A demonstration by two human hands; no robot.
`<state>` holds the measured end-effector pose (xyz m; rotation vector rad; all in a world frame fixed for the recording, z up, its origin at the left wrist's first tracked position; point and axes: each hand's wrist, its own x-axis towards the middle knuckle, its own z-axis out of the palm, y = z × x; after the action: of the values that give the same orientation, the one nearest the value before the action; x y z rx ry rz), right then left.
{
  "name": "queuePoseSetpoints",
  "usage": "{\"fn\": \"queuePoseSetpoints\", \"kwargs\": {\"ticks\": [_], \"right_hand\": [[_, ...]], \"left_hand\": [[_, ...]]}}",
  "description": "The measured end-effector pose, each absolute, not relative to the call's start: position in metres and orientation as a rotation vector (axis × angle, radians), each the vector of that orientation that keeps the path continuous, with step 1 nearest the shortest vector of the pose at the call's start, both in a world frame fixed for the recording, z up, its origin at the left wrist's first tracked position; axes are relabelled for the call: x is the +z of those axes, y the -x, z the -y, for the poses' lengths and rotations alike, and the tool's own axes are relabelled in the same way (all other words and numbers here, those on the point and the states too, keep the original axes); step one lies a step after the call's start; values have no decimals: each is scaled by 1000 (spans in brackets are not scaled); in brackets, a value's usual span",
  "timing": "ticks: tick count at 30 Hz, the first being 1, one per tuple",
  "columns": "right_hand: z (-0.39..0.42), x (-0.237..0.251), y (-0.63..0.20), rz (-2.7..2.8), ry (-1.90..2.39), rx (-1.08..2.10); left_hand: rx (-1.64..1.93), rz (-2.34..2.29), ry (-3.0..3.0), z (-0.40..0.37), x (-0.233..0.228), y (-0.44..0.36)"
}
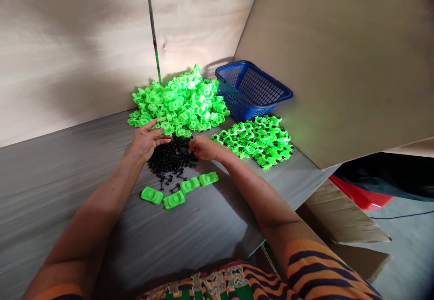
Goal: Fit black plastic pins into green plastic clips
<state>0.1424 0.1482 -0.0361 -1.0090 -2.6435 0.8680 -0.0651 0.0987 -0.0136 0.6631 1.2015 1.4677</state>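
The left hand (146, 139) pinches a small green piece (162, 120) at its fingertips, at the near edge of the big green pile (178, 101). The right hand (203, 147) is curled over the black heap of wheel-axle parts (171, 156); whether it grips one is unclear. 4 green shells (179, 190) lie in a row running left to right, rising slightly rightward. Bare grey tabletop (50, 178) stretches leftward; the table edge falls away at right, behind the finished pile (259, 141) and the blue basket (251, 90).
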Motion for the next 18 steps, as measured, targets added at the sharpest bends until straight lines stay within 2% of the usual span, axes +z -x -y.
{"fn": "queuePoseSetpoints", "kwargs": {"ticks": [11, 18], "right_hand": [[-146, -13, -152, 2207, 762, 1368], [-132, -12, -130, 1919, 752, 1195]], "left_hand": [[1525, -1115, -779, -96, -20, 60], [1507, -1109, -863, -92, -18, 51]]}}
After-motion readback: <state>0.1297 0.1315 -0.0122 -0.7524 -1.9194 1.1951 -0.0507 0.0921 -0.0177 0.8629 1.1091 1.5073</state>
